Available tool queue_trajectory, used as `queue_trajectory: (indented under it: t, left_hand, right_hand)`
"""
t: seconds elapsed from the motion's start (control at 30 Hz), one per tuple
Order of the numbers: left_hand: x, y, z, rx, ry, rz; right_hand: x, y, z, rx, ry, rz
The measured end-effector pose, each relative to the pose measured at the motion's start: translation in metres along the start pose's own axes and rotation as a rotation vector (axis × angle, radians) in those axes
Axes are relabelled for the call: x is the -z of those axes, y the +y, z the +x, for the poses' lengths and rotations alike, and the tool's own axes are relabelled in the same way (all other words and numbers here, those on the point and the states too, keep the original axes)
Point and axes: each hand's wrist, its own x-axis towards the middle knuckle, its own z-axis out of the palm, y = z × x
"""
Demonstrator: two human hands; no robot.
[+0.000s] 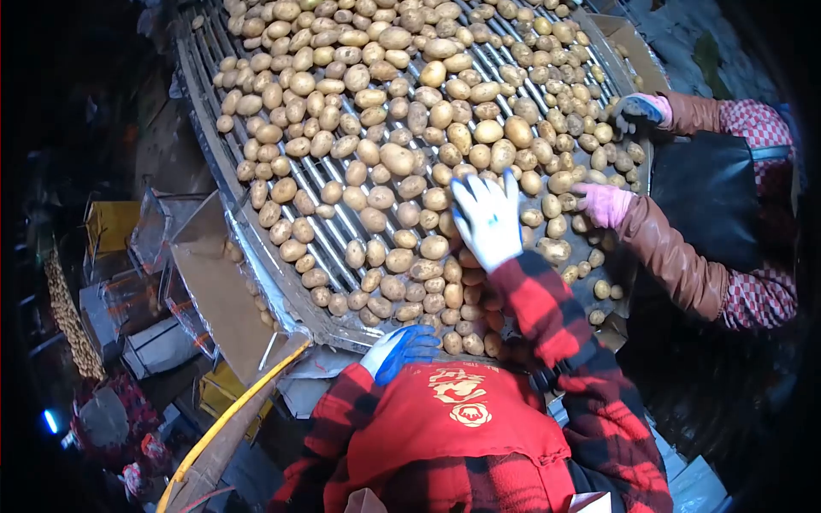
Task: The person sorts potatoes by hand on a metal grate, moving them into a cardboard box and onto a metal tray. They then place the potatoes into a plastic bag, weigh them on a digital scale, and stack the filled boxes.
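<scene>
My right hand [490, 218], in a white glove with blue fingertips, reaches over the potatoes [396, 160] on the sorting table. Its fingers are spread, and I see nothing gripped in them. Close to my body, my left hand [402, 350] lies at the table's near edge, beside the nearest potatoes. Its blue-coated fingers stretch to the right, slightly bent, with no potato visible in them. Metal rollers [329, 235] show between the potatoes on the left half. A red apron [457, 415] covers my front.
At the right, a co-worker's pink-gloved hand [604, 203] and other gloved hand [641, 111] touch potatoes at the table's edge. A cardboard box [224, 278] stands against the left side. A yellow hose or pipe [231, 419] rises at the lower left, near bags and crates.
</scene>
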Motion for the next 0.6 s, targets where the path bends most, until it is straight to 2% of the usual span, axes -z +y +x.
queue_trajectory:
  t: [0.07, 0.1, 0.27, 0.3, 0.33, 0.47, 0.57, 0.6]
  left_hand:
    - [0.005, -0.002, 0.004, -0.024, -0.005, -0.009]
    - [0.008, -0.007, 0.007, -0.032, -0.008, -0.014]
    - [-0.003, -0.006, -0.002, -0.106, 0.040, 0.041]
    - [-0.003, -0.007, -0.005, -0.117, 0.020, 0.015]
    - [-0.003, -0.008, -0.006, -0.129, 0.021, 0.008]
    - [-0.014, -0.007, -0.008, -0.161, 0.047, -0.008]
    - [-0.022, 0.001, -0.009, -0.185, 0.014, 0.008]
    - [-0.024, 0.003, -0.010, -0.191, 0.015, 0.004]
  right_hand:
    - [-0.044, 0.003, 0.037, 0.210, 0.087, -0.306]
    - [-0.049, 0.003, 0.050, 0.220, 0.081, -0.291]
    - [-0.035, -0.009, 0.093, 0.238, -0.347, -0.513]
    - [-0.017, -0.014, 0.095, 0.201, -0.497, -0.476]
    - [-0.029, -0.003, 0.088, 0.265, -0.452, -0.581]
    - [-0.038, 0.006, 0.082, 0.270, -0.440, -0.502]
    - [-0.041, 0.026, 0.077, 0.224, -0.208, -0.270]
    - [-0.033, 0.024, 0.070, 0.153, -0.120, -0.041]
